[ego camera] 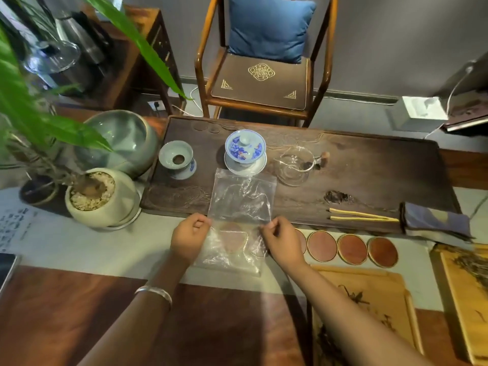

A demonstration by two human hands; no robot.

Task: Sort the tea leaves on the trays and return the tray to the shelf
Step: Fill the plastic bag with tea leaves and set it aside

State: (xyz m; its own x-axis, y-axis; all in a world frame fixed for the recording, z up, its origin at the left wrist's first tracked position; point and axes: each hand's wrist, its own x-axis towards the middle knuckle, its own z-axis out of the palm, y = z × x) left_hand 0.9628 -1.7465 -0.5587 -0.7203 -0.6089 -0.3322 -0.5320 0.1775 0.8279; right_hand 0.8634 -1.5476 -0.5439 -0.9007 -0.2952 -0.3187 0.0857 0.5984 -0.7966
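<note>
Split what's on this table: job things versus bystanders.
Job: clear plastic bag, pinched by left hand and right hand; bamboo trays with tea leaves; tongs.
Bystanders: gaiwan, glass pitcher, coasters, potted plant.

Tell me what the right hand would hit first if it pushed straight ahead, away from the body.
The right hand pinches a clear plastic bag and points up the table. Going straight on, it would probably first meet the near edge of the dark wooden tea tray, then perhaps the glass pitcher; depth is unclear.
</note>
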